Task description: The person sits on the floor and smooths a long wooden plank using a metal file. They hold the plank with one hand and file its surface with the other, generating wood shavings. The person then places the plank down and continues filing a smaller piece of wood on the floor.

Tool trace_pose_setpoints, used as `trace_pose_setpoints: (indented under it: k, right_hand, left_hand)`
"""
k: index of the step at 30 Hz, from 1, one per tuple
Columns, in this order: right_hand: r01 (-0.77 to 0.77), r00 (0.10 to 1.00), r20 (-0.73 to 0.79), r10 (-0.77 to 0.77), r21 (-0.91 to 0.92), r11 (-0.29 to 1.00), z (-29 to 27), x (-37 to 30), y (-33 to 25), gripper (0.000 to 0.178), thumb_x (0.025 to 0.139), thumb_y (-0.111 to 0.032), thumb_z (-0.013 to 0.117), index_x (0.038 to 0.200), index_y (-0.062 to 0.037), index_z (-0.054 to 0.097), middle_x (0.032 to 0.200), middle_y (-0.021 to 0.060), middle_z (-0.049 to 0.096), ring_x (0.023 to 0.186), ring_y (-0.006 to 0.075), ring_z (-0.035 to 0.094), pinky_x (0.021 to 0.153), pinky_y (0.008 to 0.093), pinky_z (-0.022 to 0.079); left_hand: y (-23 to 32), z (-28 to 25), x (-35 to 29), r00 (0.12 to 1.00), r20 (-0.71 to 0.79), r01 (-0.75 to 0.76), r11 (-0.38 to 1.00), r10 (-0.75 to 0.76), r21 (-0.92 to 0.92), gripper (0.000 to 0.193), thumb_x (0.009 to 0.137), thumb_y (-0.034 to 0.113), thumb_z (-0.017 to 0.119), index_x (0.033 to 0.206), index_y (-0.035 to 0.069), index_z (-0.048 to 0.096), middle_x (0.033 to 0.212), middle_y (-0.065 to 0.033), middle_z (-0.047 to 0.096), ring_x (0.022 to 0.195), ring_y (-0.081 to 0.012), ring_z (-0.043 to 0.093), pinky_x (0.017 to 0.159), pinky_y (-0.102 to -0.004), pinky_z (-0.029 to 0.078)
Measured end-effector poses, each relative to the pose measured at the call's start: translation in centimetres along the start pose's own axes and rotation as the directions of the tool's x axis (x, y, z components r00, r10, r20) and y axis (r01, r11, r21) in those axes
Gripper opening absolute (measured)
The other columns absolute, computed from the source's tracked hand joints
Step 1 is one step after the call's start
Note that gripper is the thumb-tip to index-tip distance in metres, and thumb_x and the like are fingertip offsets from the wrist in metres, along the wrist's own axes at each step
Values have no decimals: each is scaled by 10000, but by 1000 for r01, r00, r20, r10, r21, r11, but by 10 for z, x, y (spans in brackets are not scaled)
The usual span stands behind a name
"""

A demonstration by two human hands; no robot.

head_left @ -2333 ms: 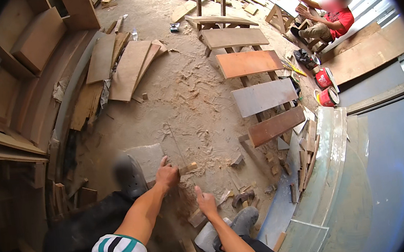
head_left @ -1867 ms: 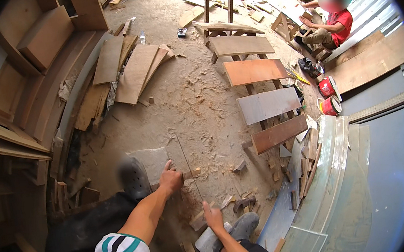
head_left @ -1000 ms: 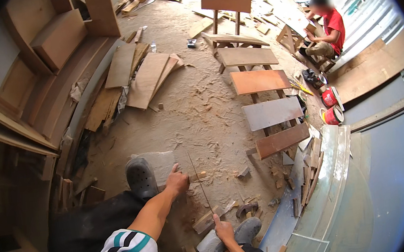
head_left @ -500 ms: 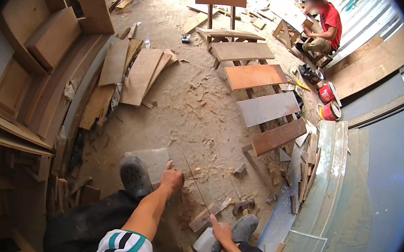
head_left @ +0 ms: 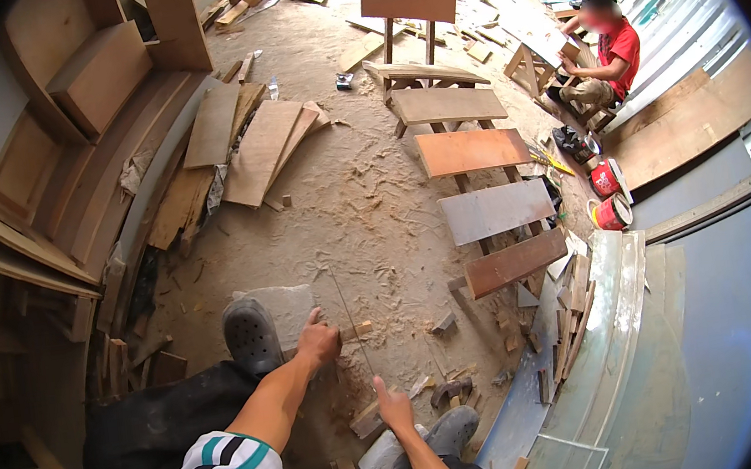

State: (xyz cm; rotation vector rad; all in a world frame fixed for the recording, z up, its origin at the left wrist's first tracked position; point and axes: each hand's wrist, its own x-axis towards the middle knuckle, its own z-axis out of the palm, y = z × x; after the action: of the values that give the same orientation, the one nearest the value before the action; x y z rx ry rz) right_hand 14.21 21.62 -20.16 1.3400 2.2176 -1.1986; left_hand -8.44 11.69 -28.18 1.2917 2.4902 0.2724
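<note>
My left hand (head_left: 317,342) is closed on a short wood strip (head_left: 356,330) and presses it down by a pale flat block (head_left: 285,310) on the ground. A grey clog (head_left: 252,335) on my left foot rests on the block's near left side. In my right hand (head_left: 396,410) is a saw (head_left: 348,312), its thin blade seen nearly edge-on and pointing away from me. The blade passes across the strip, just right of my left hand. My right fist hides the saw's handle. Another grey clog (head_left: 455,429) is beside my right forearm.
Wood offcuts (head_left: 372,415) and shavings litter the dirt floor. Ahead stands a row of boards on supports (head_left: 497,211). Loose planks (head_left: 262,152) lie left, near wooden furniture (head_left: 103,75). At right are red cans (head_left: 611,212), glass sheets (head_left: 591,367) and a seated co-worker (head_left: 615,58).
My right hand has pushed forward and slightly left, sliding the saw blade farther away across the strip. My left hand stays on the strip. The co-worker has shifted a little.
</note>
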Motion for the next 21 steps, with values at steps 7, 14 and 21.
trace_pose_setpoints:
  k: [7,14,21]
  right_hand:
    - [-68,996,59,69,-15,998,-6,-30,11,851,932,-686,363,720,81,662,695,331,590,800,484,635,743,515,452]
    - [-15,1000,-22,13,-73,997,3,24,-7,858,931,-695,351,689,68,658,647,299,589,734,464,633,734,520,446]
    - [-49,997,52,50,-23,999,-11,-28,14,852,904,-720,387,745,66,675,690,307,606,787,468,642,746,506,462]
  left_hand:
    - [-6,-7,-2,1000,4,13,1000,-13,2,189,795,226,570,729,100,694,648,-123,663,768,-245,682,1155,-415,249]
    - [3,-5,5,999,-40,-25,1000,26,14,179,791,216,573,728,100,695,642,-118,661,764,-244,680,1154,-427,253]
    - [-5,2,-4,999,-49,-2,1000,2,-6,162,776,197,578,717,95,688,641,-122,659,741,-250,680,1153,-424,260]
